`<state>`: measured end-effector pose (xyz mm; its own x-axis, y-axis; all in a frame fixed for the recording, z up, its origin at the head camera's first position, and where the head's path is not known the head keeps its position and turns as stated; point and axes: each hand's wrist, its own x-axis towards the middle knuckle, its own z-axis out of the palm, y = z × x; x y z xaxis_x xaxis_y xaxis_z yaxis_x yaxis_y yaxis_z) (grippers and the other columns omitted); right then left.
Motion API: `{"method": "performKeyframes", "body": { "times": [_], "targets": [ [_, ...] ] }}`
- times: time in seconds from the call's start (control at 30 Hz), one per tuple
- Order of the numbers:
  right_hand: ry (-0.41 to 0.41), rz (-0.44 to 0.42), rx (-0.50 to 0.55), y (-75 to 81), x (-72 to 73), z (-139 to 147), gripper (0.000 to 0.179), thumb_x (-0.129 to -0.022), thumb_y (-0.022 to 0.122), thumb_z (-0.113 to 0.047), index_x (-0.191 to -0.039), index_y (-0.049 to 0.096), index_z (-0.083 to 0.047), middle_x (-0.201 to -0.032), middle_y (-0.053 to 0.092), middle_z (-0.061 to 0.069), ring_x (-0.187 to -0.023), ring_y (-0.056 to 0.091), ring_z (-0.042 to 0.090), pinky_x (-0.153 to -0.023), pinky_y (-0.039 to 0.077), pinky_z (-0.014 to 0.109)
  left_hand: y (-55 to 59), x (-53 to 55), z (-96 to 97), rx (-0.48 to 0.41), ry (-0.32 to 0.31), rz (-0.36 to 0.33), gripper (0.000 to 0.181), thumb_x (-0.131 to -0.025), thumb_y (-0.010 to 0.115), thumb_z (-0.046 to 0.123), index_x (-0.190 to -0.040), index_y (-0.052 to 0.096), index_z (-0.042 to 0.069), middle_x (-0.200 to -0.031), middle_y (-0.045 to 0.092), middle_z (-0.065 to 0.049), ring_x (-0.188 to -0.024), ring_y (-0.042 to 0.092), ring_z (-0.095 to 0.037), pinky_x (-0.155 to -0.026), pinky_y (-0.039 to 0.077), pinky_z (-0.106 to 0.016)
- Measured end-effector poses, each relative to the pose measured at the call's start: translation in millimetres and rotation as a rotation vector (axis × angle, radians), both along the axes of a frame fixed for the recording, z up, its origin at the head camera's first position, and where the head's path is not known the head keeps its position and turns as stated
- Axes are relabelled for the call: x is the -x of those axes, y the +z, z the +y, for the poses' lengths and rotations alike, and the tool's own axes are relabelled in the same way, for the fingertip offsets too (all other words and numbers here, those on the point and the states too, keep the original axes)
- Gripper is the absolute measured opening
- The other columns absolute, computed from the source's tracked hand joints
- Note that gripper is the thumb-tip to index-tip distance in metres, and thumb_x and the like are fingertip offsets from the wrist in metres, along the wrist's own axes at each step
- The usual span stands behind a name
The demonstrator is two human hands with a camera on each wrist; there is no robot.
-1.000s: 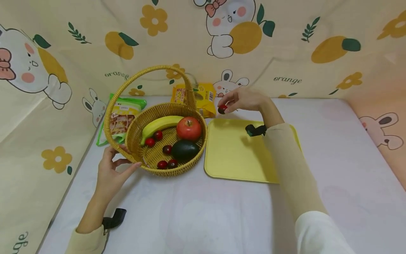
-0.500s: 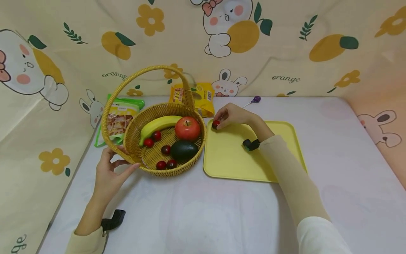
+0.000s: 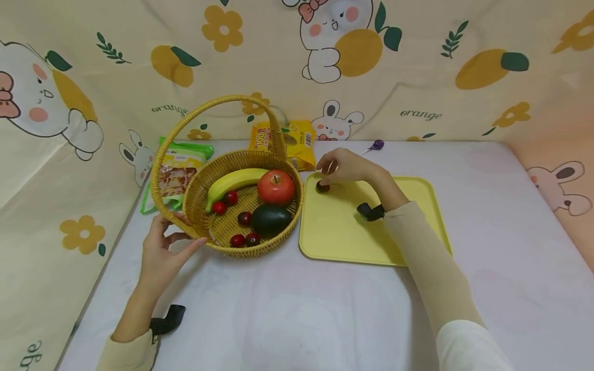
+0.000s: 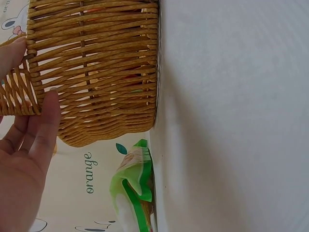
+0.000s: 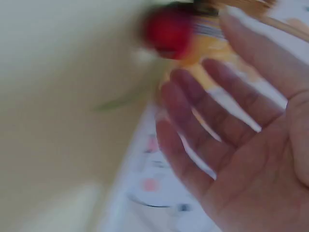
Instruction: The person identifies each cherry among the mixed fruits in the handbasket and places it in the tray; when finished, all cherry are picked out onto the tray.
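My left hand [image 3: 160, 257] grips the yellow wicker basket [image 3: 241, 251] at its near left rim, by the foot of the handle. In the left wrist view, the fingers [image 4: 46, 130] reach round the woven wall. Inside the basket are a banana [image 3: 236, 181], an apple [image 3: 276, 187], an avocado [image 3: 271, 219] and several cherries [image 3: 219, 207]. One dark red cherry [image 3: 323, 186] lies at the far left corner of the yellow tray [image 3: 352, 226]. My right hand [image 3: 345, 164] is just above it; in the blurred right wrist view its fingers are spread, apart from the cherry [image 5: 169, 34].
Behind the basket stands a yellow snack packet [image 3: 301, 147]. A green and clear food packet [image 3: 176, 175] lies left of the basket. A purple lollipop [image 3: 378, 145] rests beyond the tray, near the patterned backdrop [image 3: 260, 56].
My right hand has carried the cherry from beyond the tray down to its far left corner and let it go. The lollipop has come into sight. My left hand stays on the basket.
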<state>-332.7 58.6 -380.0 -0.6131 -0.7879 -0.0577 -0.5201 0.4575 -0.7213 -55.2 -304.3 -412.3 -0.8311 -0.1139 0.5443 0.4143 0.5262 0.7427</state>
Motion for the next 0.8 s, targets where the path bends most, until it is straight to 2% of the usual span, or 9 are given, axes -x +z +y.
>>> {"method": "performKeyframes", "body": {
  "times": [0.07, 0.13, 0.23, 0.37, 0.47, 0.57, 0.67, 0.8],
  "targets": [
    [-0.013, 0.04, 0.07, 17.2, -5.0, -3.8, 0.029, -0.086, 0.078, -0.009, -0.111, 0.07, 0.005, -0.096, 0.07, 0.012, -0.087, 0.065, 0.025, -0.077, 0.054, 0.029, -1.1, 0.9, 0.1, 0.0, 0.002, -0.002, 0.08, -0.057, 0.081, -0.029, -0.127, 0.046, -0.013, -0.121, 0.053, -0.011, -0.11, 0.055, -0.017, -0.078, 0.054, -0.011],
    [0.02, 0.058, 0.161, 35.3, -12.4, -14.5, 0.025, -0.087, 0.076, -0.008, -0.109, 0.07, 0.004, -0.093, 0.069, 0.011, -0.085, 0.064, 0.025, -0.076, 0.055, 0.028, -2.0, 1.4, -0.1, 0.004, 0.004, -0.003, 0.08, -0.057, 0.08, -0.03, -0.127, 0.046, -0.013, -0.121, 0.052, -0.01, -0.111, 0.055, -0.016, -0.078, 0.054, -0.011],
    [0.156, 0.016, 0.254, 60.9, -28.5, -45.0, 0.023, -0.087, 0.076, -0.008, -0.108, 0.07, 0.002, -0.094, 0.07, 0.009, -0.086, 0.065, 0.023, -0.078, 0.057, 0.03, -2.1, 1.6, 0.1, 0.007, 0.005, -0.001, 0.079, -0.057, 0.08, -0.03, -0.126, 0.045, -0.014, -0.121, 0.052, -0.006, -0.111, 0.055, -0.016, -0.078, 0.054, -0.011],
    [0.366, -0.068, 0.231, 83.1, -50.4, -102.1, 0.029, -0.088, 0.075, -0.008, -0.114, 0.068, 0.001, -0.103, 0.069, 0.01, -0.095, 0.066, 0.02, -0.087, 0.057, 0.032, -0.5, 1.9, 0.4, -0.011, -0.005, 0.001, 0.079, -0.057, 0.08, -0.03, -0.126, 0.045, -0.014, -0.122, 0.052, -0.004, -0.111, 0.055, -0.017, -0.078, 0.055, -0.012],
    [0.451, -0.079, 0.179, 87.2, -58.3, -143.6, 0.032, -0.089, 0.073, -0.006, -0.119, 0.066, 0.001, -0.11, 0.067, 0.015, -0.1, 0.064, 0.019, -0.09, 0.055, 0.029, 0.3, 1.8, 0.1, -0.028, -0.015, -0.002, 0.078, -0.059, 0.08, -0.029, -0.127, 0.045, -0.014, -0.122, 0.052, -0.01, -0.111, 0.055, -0.019, -0.078, 0.055, -0.013],
    [0.476, -0.083, 0.102, 81.4, -60.4, -174.4, 0.035, -0.089, 0.073, -0.006, -0.122, 0.065, 0.002, -0.113, 0.067, 0.017, -0.1, 0.063, 0.019, -0.088, 0.054, 0.027, -1.2, 1.8, 0.0, -0.033, -0.021, -0.008, 0.078, -0.06, 0.08, -0.028, -0.128, 0.044, -0.013, -0.122, 0.051, -0.018, -0.112, 0.055, -0.02, -0.079, 0.055, -0.014],
    [0.483, -0.128, 0.016, 71.0, -59.0, -191.8, 0.037, -0.089, 0.072, -0.006, -0.124, 0.064, 0.003, -0.113, 0.067, 0.019, -0.101, 0.063, 0.021, -0.085, 0.054, 0.028, -3.4, 1.7, -0.5, -0.033, -0.02, -0.013, 0.079, -0.061, 0.08, -0.027, -0.129, 0.045, -0.012, -0.122, 0.051, -0.02, -0.113, 0.054, -0.02, -0.079, 0.055, -0.014],
    [0.456, -0.237, -0.059, 60.2, -53.0, -201.9, 0.039, -0.089, 0.069, -0.004, -0.126, 0.064, 0.004, -0.116, 0.066, 0.021, -0.102, 0.063, 0.025, -0.086, 0.055, 0.032, -3.5, 1.2, -1.7, -0.004, -0.007, -0.012, 0.08, -0.061, 0.081, -0.026, -0.13, 0.045, -0.011, -0.122, 0.051, -0.02, -0.114, 0.054, -0.021, -0.08, 0.054, -0.013]
  ]
}}
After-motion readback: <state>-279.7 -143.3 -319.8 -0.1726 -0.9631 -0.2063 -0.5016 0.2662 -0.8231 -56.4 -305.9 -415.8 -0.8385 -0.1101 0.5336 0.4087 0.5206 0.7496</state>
